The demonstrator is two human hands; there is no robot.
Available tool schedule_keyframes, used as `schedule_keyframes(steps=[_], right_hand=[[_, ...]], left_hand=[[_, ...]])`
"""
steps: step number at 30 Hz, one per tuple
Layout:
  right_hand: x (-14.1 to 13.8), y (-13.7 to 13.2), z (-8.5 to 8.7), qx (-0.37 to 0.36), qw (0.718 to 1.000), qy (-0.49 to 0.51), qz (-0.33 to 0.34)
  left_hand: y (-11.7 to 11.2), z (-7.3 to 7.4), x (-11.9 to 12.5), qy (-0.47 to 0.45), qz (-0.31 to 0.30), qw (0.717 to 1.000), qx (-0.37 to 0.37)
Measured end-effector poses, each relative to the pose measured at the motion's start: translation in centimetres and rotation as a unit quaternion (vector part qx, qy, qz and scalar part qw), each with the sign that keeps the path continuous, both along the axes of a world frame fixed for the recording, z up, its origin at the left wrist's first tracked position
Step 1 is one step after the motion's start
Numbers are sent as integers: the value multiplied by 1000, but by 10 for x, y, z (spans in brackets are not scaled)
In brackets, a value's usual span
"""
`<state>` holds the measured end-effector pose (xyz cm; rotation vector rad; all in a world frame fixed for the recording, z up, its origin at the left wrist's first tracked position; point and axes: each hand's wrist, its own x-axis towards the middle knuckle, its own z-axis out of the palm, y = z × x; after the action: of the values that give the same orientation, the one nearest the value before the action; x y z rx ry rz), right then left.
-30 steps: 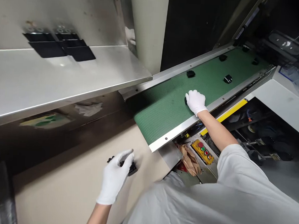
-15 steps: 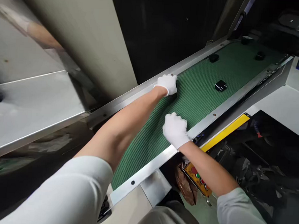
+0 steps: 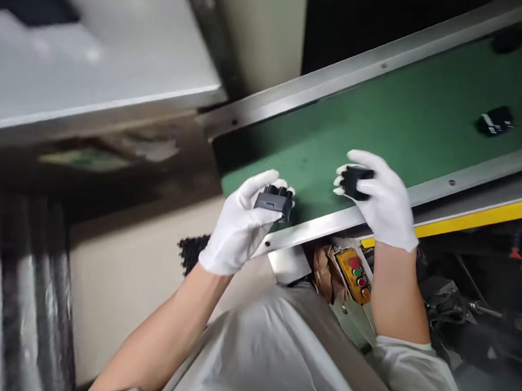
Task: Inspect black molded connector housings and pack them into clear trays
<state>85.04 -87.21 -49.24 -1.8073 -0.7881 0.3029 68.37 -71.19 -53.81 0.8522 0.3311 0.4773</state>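
Both my hands wear white gloves and are lifted just above the near end of the green conveyor belt [image 3: 380, 120]. My left hand [image 3: 241, 227] is closed around a small black plastic part [image 3: 275, 201] with ribbed sockets on top. My right hand [image 3: 382, 197] is closed on another small black part [image 3: 354, 182], held near its fingertips. A third black part [image 3: 494, 121] lies on the belt at the right, and a blurred dark one [image 3: 509, 39] sits farther up the belt.
A metal shelf [image 3: 95, 85] runs at the upper left. Below the belt's metal rail [image 3: 447, 186] is a yellow control box with red and green buttons [image 3: 356, 275] and a yellow bar [image 3: 476, 217]. A dark pile of parts [image 3: 191, 251] lies on the beige surface beside my left wrist.
Both hands have come back off the belt toward me, each now carrying a black part. The view has swung down and to the left.
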Motion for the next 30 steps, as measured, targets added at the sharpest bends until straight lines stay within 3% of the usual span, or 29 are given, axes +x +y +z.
schedule_keyframes(steps=[2, 4, 7, 9, 18, 25, 30], right_hand=[[-43, -8, 6, 113, 988, 103, 36], [-94, -8, 5, 177, 964, 194, 48], [-155, -2, -3, 185, 939, 285, 48], [-175, 0, -5, 176, 926, 331, 55], [-193, 5, 6, 188, 902, 379, 82], [-205, 8, 0, 211, 920, 327, 54], [-228, 2, -2, 200, 949, 243, -1]], left_hand=[[-28, 12, -49, 22, 39, 999, -24], [-46, 22, -80, 27, 91, 995, -5], [-60, 29, -105, 45, 168, 984, 51], [-67, 30, -116, 63, 200, 974, 82], [-78, 25, -140, 57, 296, 944, 133], [-72, 20, -141, -12, 264, 958, 112], [-60, 18, -156, 1, 229, 957, 175]])
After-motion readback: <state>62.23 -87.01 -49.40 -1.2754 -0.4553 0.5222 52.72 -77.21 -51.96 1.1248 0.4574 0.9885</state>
